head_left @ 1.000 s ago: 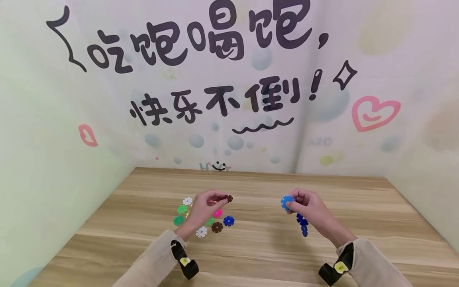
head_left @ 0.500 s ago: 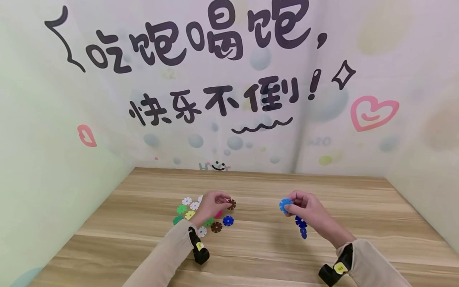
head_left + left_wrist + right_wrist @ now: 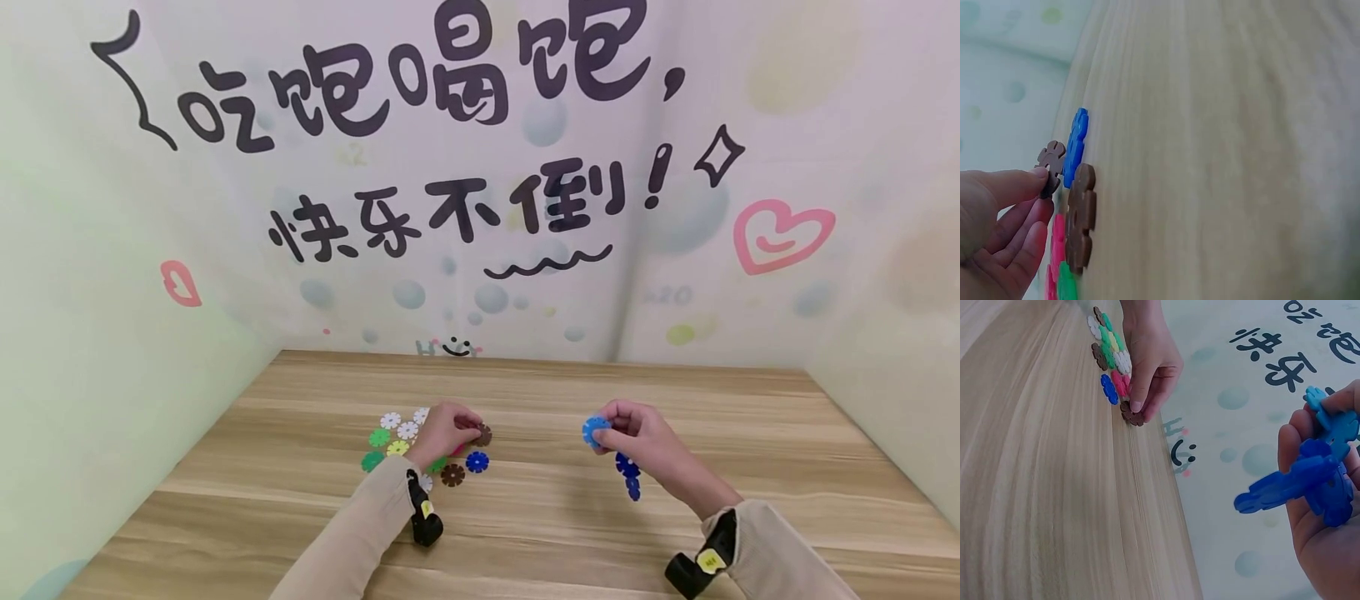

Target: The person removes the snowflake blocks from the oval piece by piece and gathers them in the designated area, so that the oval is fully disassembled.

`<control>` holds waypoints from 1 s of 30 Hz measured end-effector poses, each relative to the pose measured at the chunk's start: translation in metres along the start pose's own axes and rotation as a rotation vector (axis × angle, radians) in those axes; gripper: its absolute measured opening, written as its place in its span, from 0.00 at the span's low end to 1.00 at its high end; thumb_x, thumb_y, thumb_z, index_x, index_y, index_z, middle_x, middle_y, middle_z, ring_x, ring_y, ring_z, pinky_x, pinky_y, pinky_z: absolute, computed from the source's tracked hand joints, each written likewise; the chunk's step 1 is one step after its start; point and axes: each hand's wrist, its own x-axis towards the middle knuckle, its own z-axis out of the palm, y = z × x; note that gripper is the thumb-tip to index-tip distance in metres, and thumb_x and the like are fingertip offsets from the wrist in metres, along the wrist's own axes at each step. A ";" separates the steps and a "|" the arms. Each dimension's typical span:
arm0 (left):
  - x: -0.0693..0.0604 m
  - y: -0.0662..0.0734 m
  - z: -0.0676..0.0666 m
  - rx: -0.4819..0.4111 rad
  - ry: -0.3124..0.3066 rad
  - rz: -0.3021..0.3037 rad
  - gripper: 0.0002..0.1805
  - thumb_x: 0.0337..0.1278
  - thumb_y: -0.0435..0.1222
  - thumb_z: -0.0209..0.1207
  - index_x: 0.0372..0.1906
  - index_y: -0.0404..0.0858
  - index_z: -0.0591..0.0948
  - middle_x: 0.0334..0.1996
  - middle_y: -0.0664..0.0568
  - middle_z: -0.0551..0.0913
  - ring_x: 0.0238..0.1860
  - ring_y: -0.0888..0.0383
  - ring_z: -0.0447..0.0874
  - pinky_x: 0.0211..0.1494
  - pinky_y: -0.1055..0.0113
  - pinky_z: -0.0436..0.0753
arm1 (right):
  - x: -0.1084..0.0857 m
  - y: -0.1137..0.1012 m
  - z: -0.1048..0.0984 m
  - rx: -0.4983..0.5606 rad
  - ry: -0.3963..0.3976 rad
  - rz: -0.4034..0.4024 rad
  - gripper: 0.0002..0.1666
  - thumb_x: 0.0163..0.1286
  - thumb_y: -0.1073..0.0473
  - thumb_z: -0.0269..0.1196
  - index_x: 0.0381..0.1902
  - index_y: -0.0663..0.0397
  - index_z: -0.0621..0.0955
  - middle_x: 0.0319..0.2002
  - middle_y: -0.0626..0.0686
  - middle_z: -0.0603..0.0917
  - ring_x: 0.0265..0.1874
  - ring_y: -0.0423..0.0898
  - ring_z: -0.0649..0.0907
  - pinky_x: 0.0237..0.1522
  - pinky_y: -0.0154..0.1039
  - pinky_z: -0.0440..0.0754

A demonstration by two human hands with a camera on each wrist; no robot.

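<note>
My left hand (image 3: 442,435) pinches a brown notched snowflake disc (image 3: 486,434) between thumb and fingers, low over the table at the right side of a group of loose discs. In the left wrist view this brown disc (image 3: 1052,164) is tilted beside a blue disc (image 3: 1076,147). My right hand (image 3: 637,429) is raised and holds several interlocked blue snowflake discs. A light blue disc (image 3: 595,431) faces me under the thumb, and dark blue discs (image 3: 627,465) hang below. The right wrist view shows the joined blue discs (image 3: 1325,478) partly hidden by fingers.
Loose discs lie under and around my left hand: green (image 3: 372,461), yellow (image 3: 397,449), white (image 3: 391,420), blue (image 3: 477,462) and another brown disc (image 3: 452,475). The wooden table (image 3: 540,533) meets a printed cloth wall (image 3: 375,317) at the back.
My left hand has come down toward the tabletop with the brown disc, its wrist shifting right. The right hand, still holding the joined blue discs, has drifted only slightly left and down.
</note>
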 end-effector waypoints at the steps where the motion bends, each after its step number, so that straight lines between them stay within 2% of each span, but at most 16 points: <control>1: 0.000 0.000 0.000 0.002 -0.004 0.001 0.07 0.47 0.29 0.61 0.35 0.34 0.82 0.31 0.49 0.81 0.31 0.59 0.78 0.33 0.71 0.78 | 0.000 0.000 0.000 0.002 -0.001 0.000 0.12 0.62 0.63 0.58 0.33 0.70 0.71 0.28 0.53 0.79 0.28 0.43 0.80 0.36 0.39 0.80; 4: 0.000 -0.001 0.001 -0.003 -0.012 -0.005 0.07 0.47 0.29 0.61 0.35 0.33 0.82 0.32 0.48 0.81 0.31 0.58 0.78 0.33 0.71 0.78 | 0.000 0.001 0.000 0.007 -0.003 0.001 0.12 0.62 0.63 0.58 0.33 0.70 0.71 0.28 0.53 0.79 0.28 0.42 0.80 0.37 0.40 0.80; 11: 0.001 -0.003 0.003 -0.011 -0.017 0.022 0.09 0.46 0.28 0.62 0.36 0.31 0.81 0.29 0.48 0.81 0.30 0.58 0.79 0.32 0.72 0.78 | 0.001 0.001 0.002 0.014 0.001 -0.015 0.12 0.62 0.63 0.58 0.33 0.70 0.71 0.29 0.53 0.79 0.28 0.43 0.80 0.36 0.39 0.80; 17: 0.000 0.005 0.000 -0.050 0.009 0.061 0.10 0.49 0.31 0.60 0.39 0.31 0.80 0.32 0.49 0.81 0.33 0.57 0.79 0.35 0.70 0.79 | 0.004 0.001 0.005 0.018 0.001 -0.016 0.12 0.62 0.63 0.58 0.34 0.70 0.71 0.29 0.54 0.78 0.28 0.43 0.79 0.35 0.37 0.80; 23: -0.005 0.026 -0.005 -0.131 -0.011 0.134 0.11 0.50 0.33 0.60 0.40 0.33 0.81 0.33 0.48 0.82 0.34 0.57 0.80 0.36 0.71 0.79 | 0.009 0.000 0.009 0.009 -0.025 -0.004 0.13 0.61 0.63 0.58 0.34 0.70 0.71 0.29 0.55 0.78 0.28 0.43 0.79 0.34 0.36 0.80; 26: -0.010 0.038 -0.005 -0.170 -0.029 0.192 0.10 0.51 0.34 0.60 0.39 0.35 0.81 0.33 0.49 0.82 0.33 0.59 0.80 0.35 0.73 0.78 | 0.010 0.000 0.010 0.006 -0.026 -0.003 0.13 0.61 0.63 0.59 0.35 0.70 0.72 0.29 0.56 0.78 0.28 0.43 0.79 0.34 0.36 0.80; 30: -0.029 0.073 -0.009 -0.218 -0.049 0.265 0.08 0.52 0.31 0.58 0.38 0.32 0.81 0.33 0.45 0.82 0.34 0.54 0.80 0.36 0.72 0.78 | 0.012 0.002 0.010 0.004 -0.027 -0.015 0.13 0.61 0.63 0.58 0.36 0.70 0.72 0.30 0.56 0.78 0.28 0.42 0.79 0.35 0.38 0.80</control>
